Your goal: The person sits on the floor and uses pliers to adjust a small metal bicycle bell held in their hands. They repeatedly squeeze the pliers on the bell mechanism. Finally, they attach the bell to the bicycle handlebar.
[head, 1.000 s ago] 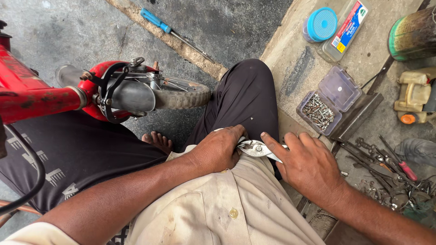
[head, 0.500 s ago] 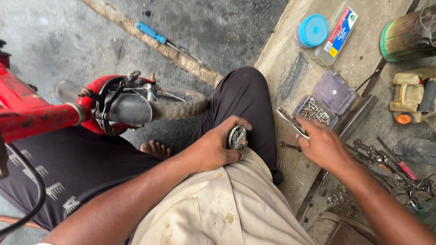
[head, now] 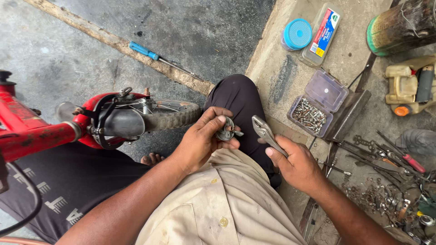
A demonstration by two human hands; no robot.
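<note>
The person sits low on the concrete floor (head: 190, 27), one knee in dark trousers (head: 236, 97) raised between the hands. The left hand (head: 202, 138) is curled around a small round grey metal part (head: 225, 130), thumb and fingers pinching it just above the lap; half a second ago that hand sat a little lower against the shirt with the part facing up, and now it has lifted and turned the piece toward the other hand. The right hand (head: 295, 163) grips the handles of a pair of silver steel pliers (head: 265, 131), whose jaws point at the metal part and stand just beside it, apart from it; earlier this hand was out to the side near the screw box, and it has since come in close. Left of the knee lies a small red bicycle (head: 41, 131) on its side, its grey-tyred wheel (head: 168, 115) near the left hand. A blue-handled screwdriver (head: 156, 56) rests on the floor beyond. On the raised slab at right sit a clear plastic box of screws (head: 313, 106), a round blue lid (head: 297, 32) and scattered hand tools (head: 390, 159).
</note>
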